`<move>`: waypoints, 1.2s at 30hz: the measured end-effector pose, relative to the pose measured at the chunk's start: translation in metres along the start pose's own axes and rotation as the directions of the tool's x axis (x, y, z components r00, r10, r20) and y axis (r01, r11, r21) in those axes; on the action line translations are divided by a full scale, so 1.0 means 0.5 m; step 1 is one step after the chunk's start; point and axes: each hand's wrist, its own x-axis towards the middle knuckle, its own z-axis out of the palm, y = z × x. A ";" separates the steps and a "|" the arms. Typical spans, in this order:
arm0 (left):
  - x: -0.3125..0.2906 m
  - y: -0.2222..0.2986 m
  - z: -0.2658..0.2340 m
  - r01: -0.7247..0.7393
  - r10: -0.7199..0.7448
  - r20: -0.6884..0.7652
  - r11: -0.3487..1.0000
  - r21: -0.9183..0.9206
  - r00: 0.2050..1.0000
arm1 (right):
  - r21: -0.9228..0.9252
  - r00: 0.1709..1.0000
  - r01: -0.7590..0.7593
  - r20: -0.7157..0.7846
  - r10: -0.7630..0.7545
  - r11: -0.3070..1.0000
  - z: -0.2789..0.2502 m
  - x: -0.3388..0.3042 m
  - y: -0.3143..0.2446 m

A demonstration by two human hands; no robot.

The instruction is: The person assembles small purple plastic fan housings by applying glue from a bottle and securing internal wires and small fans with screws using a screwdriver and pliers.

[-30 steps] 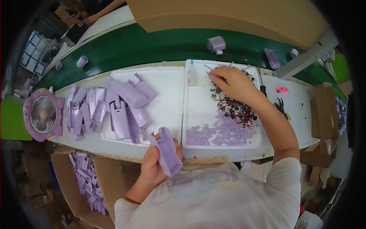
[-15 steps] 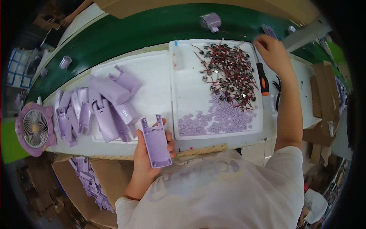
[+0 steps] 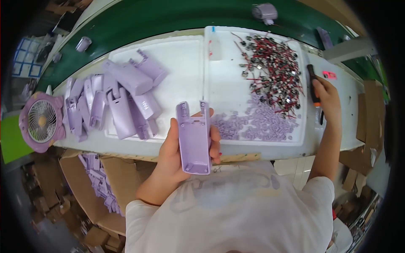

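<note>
My left hand (image 3: 168,145) holds a light purple plastic housing half (image 3: 195,145), hollow side up, its two prongs pointing away from me. The thumb lies along its left edge and the fingers wrap round the right. At the right, beside the white foam tray, my right hand (image 3: 328,98) closes its fingertips on the handle of a black and orange screwdriver (image 3: 312,80). Pliers (image 3: 322,117) lie partly hidden by that hand. The nearer tray (image 3: 234,95) carries small purple parts (image 3: 270,122) and a heap of small wired components (image 3: 274,67) with red and black leads.
Several purple housings (image 3: 122,111) are piled on the left tray (image 3: 181,55). A purple fan (image 3: 42,121) stands at the far left. Below the table edge, a cardboard box (image 3: 122,177) contains more purple parts. A grey post (image 3: 350,51) and cardboard (image 3: 373,114) stand at the right.
My right hand has come down from the tray's far right corner to the screwdriver. The left hand has risen slightly with the housing half. The whole view has shifted.
</note>
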 end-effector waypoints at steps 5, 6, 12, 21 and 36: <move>-0.005 0.003 0.009 0.006 -0.009 -0.020 0.991 -0.134 1.000 | 0.528 0.974 0.053 0.160 -0.160 0.848 -0.006 -0.066 -0.017; -0.006 0.004 0.003 0.017 -0.011 0.031 0.985 -0.170 0.999 | 0.592 0.940 0.054 0.241 -0.240 0.804 0.006 -0.090 -0.027; -0.008 0.005 0.000 0.033 -0.009 0.105 0.972 -0.232 0.994 | 0.490 0.624 -0.350 0.758 -0.191 0.798 0.010 -0.185 -0.108; -0.016 0.005 0.002 0.014 -0.011 0.029 0.993 -0.120 1.000 | 0.437 0.561 -0.375 0.809 -0.175 0.817 0.021 -0.182 -0.104; -0.023 0.007 0.000 -0.028 0.024 0.025 0.990 0.141 0.999 | 0.426 0.550 -0.364 0.816 -0.178 0.828 0.011 -0.182 -0.118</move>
